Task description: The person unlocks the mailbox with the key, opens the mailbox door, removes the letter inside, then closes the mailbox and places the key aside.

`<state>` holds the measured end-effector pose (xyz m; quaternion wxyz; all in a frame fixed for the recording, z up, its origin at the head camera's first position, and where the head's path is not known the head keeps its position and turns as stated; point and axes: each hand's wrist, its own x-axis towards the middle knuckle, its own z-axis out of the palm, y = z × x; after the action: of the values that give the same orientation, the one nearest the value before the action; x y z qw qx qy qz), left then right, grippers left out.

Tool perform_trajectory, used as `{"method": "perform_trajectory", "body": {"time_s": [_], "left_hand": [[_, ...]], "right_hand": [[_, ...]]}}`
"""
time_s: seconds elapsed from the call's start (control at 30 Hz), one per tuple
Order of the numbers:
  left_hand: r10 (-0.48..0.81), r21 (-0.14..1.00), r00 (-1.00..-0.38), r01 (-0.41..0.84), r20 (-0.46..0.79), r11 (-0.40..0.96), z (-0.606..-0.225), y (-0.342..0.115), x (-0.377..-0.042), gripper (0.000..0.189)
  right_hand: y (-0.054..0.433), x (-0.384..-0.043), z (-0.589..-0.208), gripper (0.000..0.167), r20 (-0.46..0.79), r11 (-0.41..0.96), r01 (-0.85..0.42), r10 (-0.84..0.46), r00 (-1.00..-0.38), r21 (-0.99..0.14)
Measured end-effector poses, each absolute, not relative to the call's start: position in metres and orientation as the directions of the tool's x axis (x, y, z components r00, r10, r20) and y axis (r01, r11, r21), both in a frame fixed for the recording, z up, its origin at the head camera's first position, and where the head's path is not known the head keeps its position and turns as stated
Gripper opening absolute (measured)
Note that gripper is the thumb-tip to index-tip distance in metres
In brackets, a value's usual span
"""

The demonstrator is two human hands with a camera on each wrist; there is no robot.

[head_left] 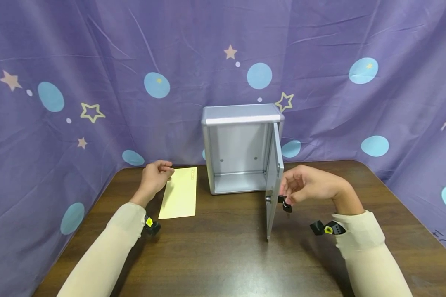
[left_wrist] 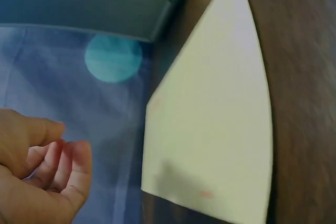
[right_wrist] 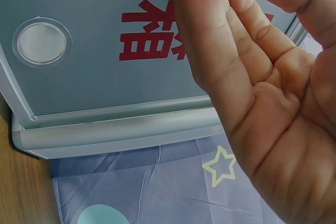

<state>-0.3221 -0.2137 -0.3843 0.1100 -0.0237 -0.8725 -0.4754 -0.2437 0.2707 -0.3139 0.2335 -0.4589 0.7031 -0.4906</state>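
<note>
A silver-grey metal box (head_left: 241, 111) stands on the table with its hinged door (head_left: 276, 173) swung outward. Its inside is bare in the head view, apart from two small holes in the back wall. My right hand (head_left: 306, 183) is at the door's outer face, thumb and fingers pinching a black-headed key (head_left: 281, 199) at the lock (head_left: 268, 199). A second black-headed key (head_left: 288, 207) dangles below it. My left hand (head_left: 156, 177), fingers loosely curled around nothing, hovers by the upper left corner of a yellow envelope (head_left: 179, 194) and casts a shadow on it.
Red characters (right_wrist: 147, 45) and a round clear disc (right_wrist: 42, 43) mark the door's outer face. A purple curtain (head_left: 193, 49) with stars and blue ovals hangs right behind the brown wooden table (head_left: 223, 255). Small black cameras are strapped to both wrists.
</note>
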Motion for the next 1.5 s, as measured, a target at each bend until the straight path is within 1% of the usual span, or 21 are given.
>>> {"method": "perform_trajectory", "body": {"time_s": [0.1,0.23,0.43,0.5,0.6,0.77,0.87,1.07,1.3,1.5], "left_hand": [[-0.062,0.854,-0.965,0.193,0.253,0.484,-0.377,-0.206,-0.321,0.025],[-0.044,0.863,-0.950,0.261,0.310,0.433,-0.370,-0.197,-0.317,0.027],[-0.043,0.835,-0.915,0.345,0.400,0.428,-0.366,-0.183,-0.310,0.028],[-0.050,0.829,-0.897,0.383,0.439,0.408,-0.364,-0.176,-0.307,0.028],[-0.068,0.832,-0.872,0.435,0.484,0.345,-0.361,-0.166,-0.305,0.025],[-0.104,0.847,-0.845,0.506,0.525,0.163,-0.357,-0.151,-0.303,0.025],[-0.109,0.829,-0.822,0.554,0.559,0.073,-0.354,-0.144,-0.303,0.025],[-0.129,0.772,-0.770,0.634,0.625,-0.046,-0.346,-0.132,-0.301,0.023],[-0.145,0.730,-0.738,0.674,0.659,-0.114,-0.341,-0.112,-0.300,0.026],[-0.152,0.690,-0.691,0.720,0.706,-0.073,-0.339,-0.100,-0.300,0.031]], "right_hand": [[0.270,-0.243,-0.314,0.019,0.118,0.098,-0.411,-0.875,-0.470,-0.906],[0.270,-0.243,-0.313,0.019,0.117,0.095,-0.408,-0.878,-0.465,-0.908],[0.270,-0.243,-0.312,0.019,0.113,0.101,-0.409,-0.877,-0.467,-0.907],[0.270,-0.243,-0.312,0.019,0.109,0.106,-0.409,-0.877,-0.469,-0.906],[0.271,-0.241,-0.313,0.018,0.107,0.110,-0.407,-0.874,-0.473,-0.907],[0.272,-0.239,-0.313,0.018,0.107,0.109,-0.407,-0.875,-0.473,-0.907],[0.271,-0.240,-0.313,0.018,0.105,0.112,-0.411,-0.876,-0.471,-0.905],[0.269,-0.243,-0.312,0.017,0.099,0.116,-0.405,-0.876,-0.472,-0.907],[0.270,-0.243,-0.312,0.018,0.101,0.115,-0.404,-0.873,-0.476,-0.908],[0.271,-0.243,-0.312,0.018,0.105,0.115,-0.409,-0.873,-0.477,-0.905]]}}
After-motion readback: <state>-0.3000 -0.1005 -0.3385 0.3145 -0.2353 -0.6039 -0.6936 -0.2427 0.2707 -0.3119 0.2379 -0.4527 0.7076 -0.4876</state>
